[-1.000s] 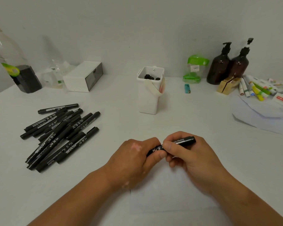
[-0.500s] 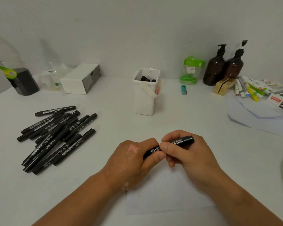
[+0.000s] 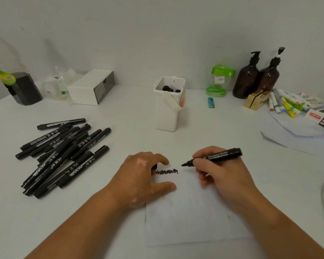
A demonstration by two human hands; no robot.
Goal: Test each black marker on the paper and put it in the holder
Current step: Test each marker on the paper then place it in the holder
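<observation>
My right hand point(image 3: 220, 174) grips an uncapped black marker point(image 3: 220, 155), its tip pointing left just above the white paper point(image 3: 191, 217). A fresh black scribble point(image 3: 166, 172) lies on the paper's top edge, left of the tip. My left hand point(image 3: 140, 176) rests on the paper's left corner, fingers curled over a small black piece that looks like the cap point(image 3: 154, 166). The white holder point(image 3: 168, 113) stands behind the paper with several black markers inside. A pile of several capped black markers point(image 3: 64, 150) lies to the left.
Along the back wall stand a plastic bottle point(image 3: 6, 71), a white box point(image 3: 91, 86), a green container point(image 3: 219, 79) and two brown pump bottles point(image 3: 256, 77). A teal lighter point(image 3: 211, 102) lies near the holder. Coloured pens point(image 3: 286, 103) and loose sheets point(image 3: 295, 131) fill the right side.
Both hands held the capped marker together; now the cap is off, the hands are apart, and a black scribble has appeared on the paper.
</observation>
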